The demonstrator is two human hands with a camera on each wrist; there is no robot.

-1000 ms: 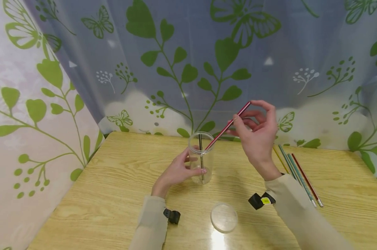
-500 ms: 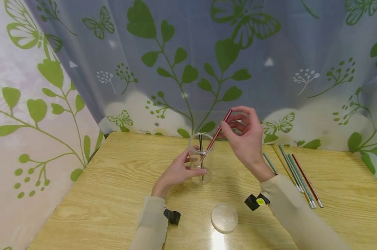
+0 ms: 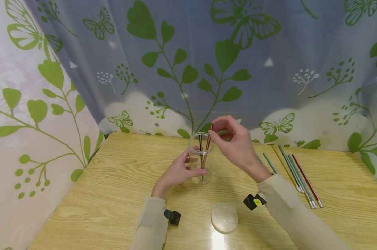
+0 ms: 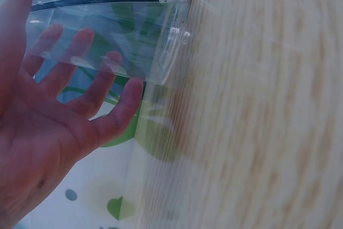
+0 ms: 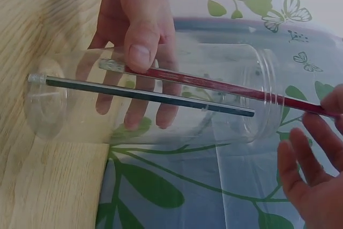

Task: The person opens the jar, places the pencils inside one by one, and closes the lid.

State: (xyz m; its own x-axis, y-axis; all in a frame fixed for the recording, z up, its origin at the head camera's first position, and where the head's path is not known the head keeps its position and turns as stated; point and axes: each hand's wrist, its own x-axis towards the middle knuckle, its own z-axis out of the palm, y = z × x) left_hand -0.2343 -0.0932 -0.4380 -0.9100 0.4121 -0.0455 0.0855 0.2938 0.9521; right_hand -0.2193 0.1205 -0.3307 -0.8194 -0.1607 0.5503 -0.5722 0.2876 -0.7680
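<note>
A clear plastic jar (image 3: 208, 163) stands upright on the wooden table, its mouth uncovered. My left hand (image 3: 179, 169) grips it from the left, thumb across the front and fingers behind, as the right wrist view also shows. Inside leans a dark green pencil (image 5: 150, 96), its eraser end down at the jar's bottom. My right hand (image 3: 233, 144) pinches the upper end of a red pencil (image 5: 214, 85) at the jar's mouth. Most of that pencil is inside the jar, eraser end down and above the bottom.
Several pencils (image 3: 301, 177) in teal, yellow and red lie on the table to the right, some partly hidden by the right forearm. A round clear lid (image 3: 224, 218) lies in front of the jar. A patterned curtain (image 3: 175, 100) hangs behind the table.
My right hand has moved left and down, bringing the red pencil from a steep slant at the rim to nearly upright, deeper in the jar. The left hand and jar have stayed put.
</note>
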